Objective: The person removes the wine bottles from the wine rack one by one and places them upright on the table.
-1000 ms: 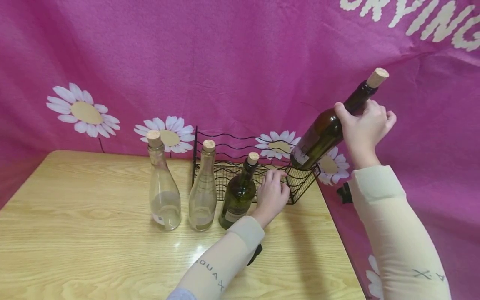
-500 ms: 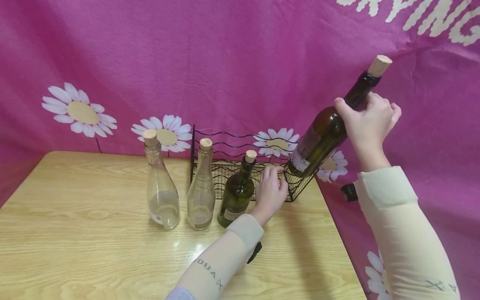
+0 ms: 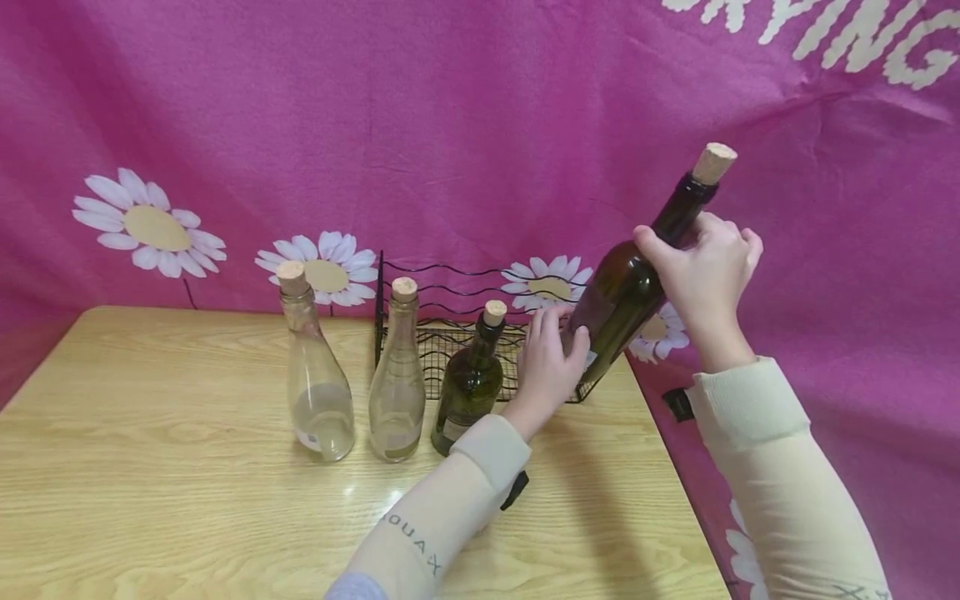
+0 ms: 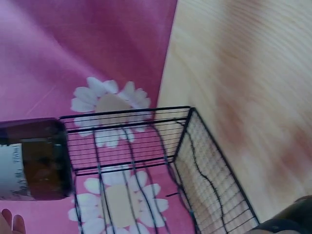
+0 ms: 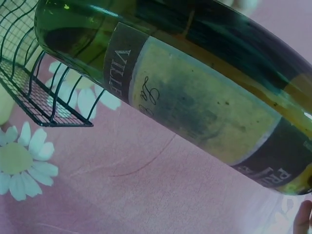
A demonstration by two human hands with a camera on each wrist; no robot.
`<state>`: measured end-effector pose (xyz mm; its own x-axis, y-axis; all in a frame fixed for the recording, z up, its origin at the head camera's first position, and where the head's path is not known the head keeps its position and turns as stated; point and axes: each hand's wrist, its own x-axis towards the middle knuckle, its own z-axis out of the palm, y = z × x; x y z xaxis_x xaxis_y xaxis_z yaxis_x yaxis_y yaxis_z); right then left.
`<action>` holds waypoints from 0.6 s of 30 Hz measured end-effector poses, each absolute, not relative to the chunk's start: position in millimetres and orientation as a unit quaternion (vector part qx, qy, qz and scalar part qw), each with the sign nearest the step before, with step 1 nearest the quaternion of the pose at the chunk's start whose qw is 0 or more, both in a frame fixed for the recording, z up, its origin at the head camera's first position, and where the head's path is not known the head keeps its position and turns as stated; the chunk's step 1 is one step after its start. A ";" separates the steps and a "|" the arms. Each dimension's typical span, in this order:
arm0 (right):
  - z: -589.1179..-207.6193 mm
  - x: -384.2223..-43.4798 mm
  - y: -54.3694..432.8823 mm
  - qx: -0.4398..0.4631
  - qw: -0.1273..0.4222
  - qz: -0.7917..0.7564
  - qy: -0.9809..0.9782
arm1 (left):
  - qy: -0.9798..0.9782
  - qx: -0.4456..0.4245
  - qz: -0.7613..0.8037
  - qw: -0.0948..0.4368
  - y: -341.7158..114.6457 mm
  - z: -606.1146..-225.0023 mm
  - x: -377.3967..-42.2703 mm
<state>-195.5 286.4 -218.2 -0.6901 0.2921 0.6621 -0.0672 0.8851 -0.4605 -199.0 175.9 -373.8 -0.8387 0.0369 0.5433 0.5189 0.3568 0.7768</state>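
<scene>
My right hand (image 3: 708,283) grips a dark wine bottle (image 3: 624,287) around its neck, below the cork. The bottle tilts, cork up to the right, base low over the right end of a black wire rack (image 3: 431,364). My left hand (image 3: 550,360) is at the bottle's lower body, thumb overlapping it and fingers spread beside it. In the left wrist view the bottle's base (image 4: 46,158) is beside the rack's end, with fingertips (image 4: 17,224) just below. The right wrist view shows the bottle's pale label (image 5: 204,102) close up.
Two clear corked bottles, one on the left (image 3: 322,400) and one in the middle (image 3: 397,400), stand in front of the rack with a shorter green corked bottle (image 3: 471,383). The wooden table (image 3: 187,467) meets a pink daisy-print cloth (image 3: 465,125) behind.
The right hand and its tilted bottle first rose slightly, then came down and left. The left hand's fingers spread and moved up to the bottle's lower body. The standing bottles stayed put.
</scene>
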 end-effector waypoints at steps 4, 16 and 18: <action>-222.4 -192.1 284.1 -0.048 0.386 0.236 -0.891 | -0.773 -0.188 -0.555 0.243 173.9 -365.3 -199.3; -235.5 -180.0 282.1 -0.023 0.356 0.221 -0.908 | -0.732 -0.234 -0.581 0.270 168.7 -346.2 -200.3; -237.4 -178.2 281.4 -0.021 0.351 0.219 -0.910 | -0.731 -0.240 -0.582 0.263 168.0 -345.8 -200.3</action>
